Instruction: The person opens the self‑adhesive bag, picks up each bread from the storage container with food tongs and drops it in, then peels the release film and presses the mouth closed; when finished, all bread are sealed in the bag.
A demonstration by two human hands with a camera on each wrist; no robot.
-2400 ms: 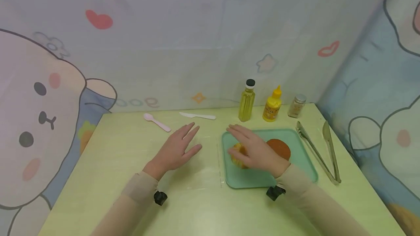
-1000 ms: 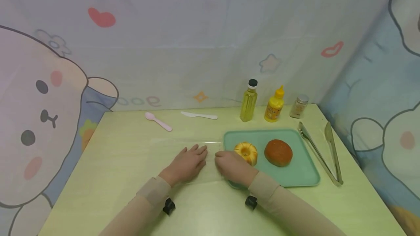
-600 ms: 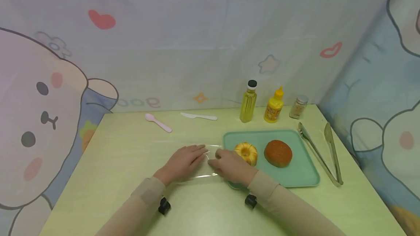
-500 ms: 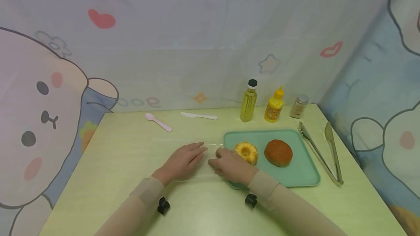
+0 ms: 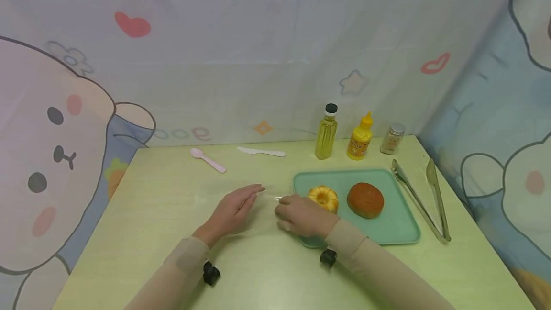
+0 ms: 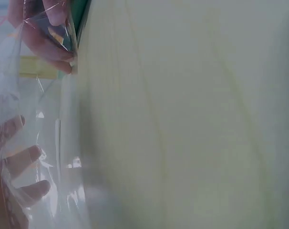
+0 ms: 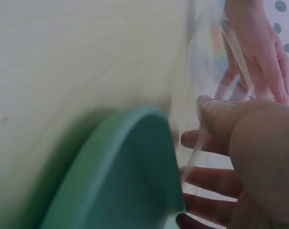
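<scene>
A clear plastic bag (image 5: 269, 197) stretches between my hands in front of the tray. My left hand (image 5: 230, 208) holds its left side, and several of that hand's straight fingers (image 6: 26, 160) show through the plastic. My right hand (image 5: 304, 215), over the tray's left edge, pinches the bag's near edge between thumb (image 7: 221, 114) and fingertips. In the left wrist view the crinkled bag (image 6: 70, 191) stands up off the table. Beside my right hand a ring-shaped bread (image 5: 324, 198) lies on the green tray (image 5: 387, 226), with a round brown bun (image 5: 365, 200) to its right.
An oil bottle (image 5: 326, 133), a yellow squeeze bottle (image 5: 359, 138) and a small lidded jar (image 5: 392, 140) stand behind the tray. Metal tongs (image 5: 419, 204) lie to its right. A pink spoon (image 5: 208, 160) and white knife (image 5: 261, 152) lie at the back left.
My hands came down onto the flat bag and worked at its edge. The left hand has since drawn away leftward, and the plastic is raised and pulled taut between both hands.
</scene>
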